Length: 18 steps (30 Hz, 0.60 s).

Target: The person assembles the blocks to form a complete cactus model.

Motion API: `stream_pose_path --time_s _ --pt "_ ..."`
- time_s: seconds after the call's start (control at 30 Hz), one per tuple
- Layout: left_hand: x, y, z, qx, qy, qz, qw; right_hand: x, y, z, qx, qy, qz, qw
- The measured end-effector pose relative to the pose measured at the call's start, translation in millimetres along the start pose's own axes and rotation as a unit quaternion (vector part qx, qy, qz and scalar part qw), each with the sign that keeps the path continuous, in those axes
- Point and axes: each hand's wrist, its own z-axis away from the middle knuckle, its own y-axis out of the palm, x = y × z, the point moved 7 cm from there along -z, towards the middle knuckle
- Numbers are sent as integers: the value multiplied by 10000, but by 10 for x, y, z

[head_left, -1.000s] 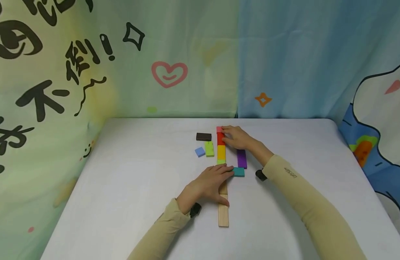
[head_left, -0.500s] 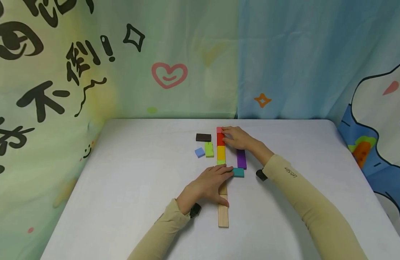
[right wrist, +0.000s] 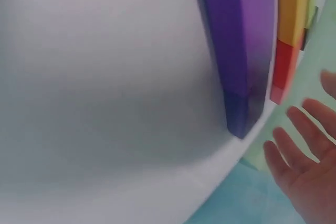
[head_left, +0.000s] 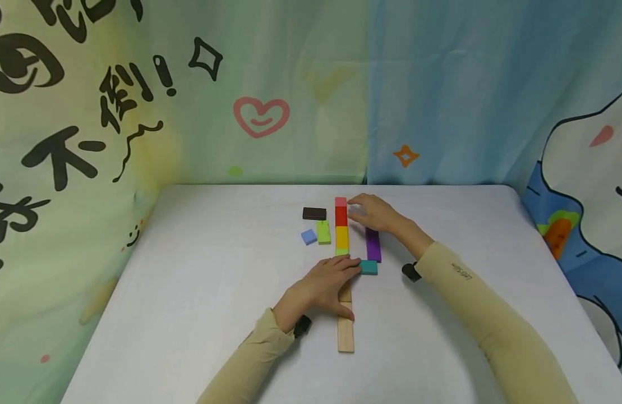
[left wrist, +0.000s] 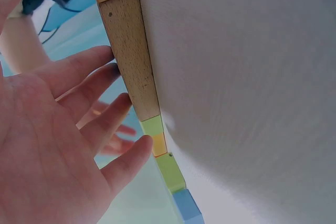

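Observation:
A straight row of blocks runs away from me: a plain wooden block [head_left: 345, 336] nearest, more wood [left wrist: 131, 56] under my left hand, then light green [head_left: 342, 252], yellow [head_left: 342, 237], red [head_left: 341, 216] and pink [head_left: 340, 201] at the far end. My left hand [head_left: 325, 285] lies over the row's middle with extended fingers; in the left wrist view the fingertips touch or nearly touch the wood. My right hand [head_left: 380, 214] hovers just right of the pink and red blocks, fingers spread and holding nothing. It partly covers the purple block [head_left: 373, 245].
A teal block [head_left: 369, 267] lies right of the row, near the left fingertips. Left of the row are a dark brown block [head_left: 314, 214], a lime green block [head_left: 323, 232] and a small blue block [head_left: 308, 237]. A dark blue block [right wrist: 237, 114] adjoins the purple one.
My right hand has let go of the row's far end and drawn slightly right, uncovering the pink and red blocks. The left hand stays in place.

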Motion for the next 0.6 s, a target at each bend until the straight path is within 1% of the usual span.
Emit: stream_pose_path --time_s 0.13,0.23,0.33,0.47,0.6 --pt "-9 -6 6 7 7 14 10000 -35 -40 233 178 65 239 9995" --pt "-10 -20 17 13 12 -4 10000 -73 -17 403 319 81 444 9985" --pt "-10 -36 26 -21 32 -23 10000 -113 27 533 431 206 470 9978" --pt "-25 -49 32 -27 70 -5 10000 -130 80 639 472 222 455 9976" --pt "-40 -48 21 -24 55 6 10000 -127 84 691 400 163 529 9977"
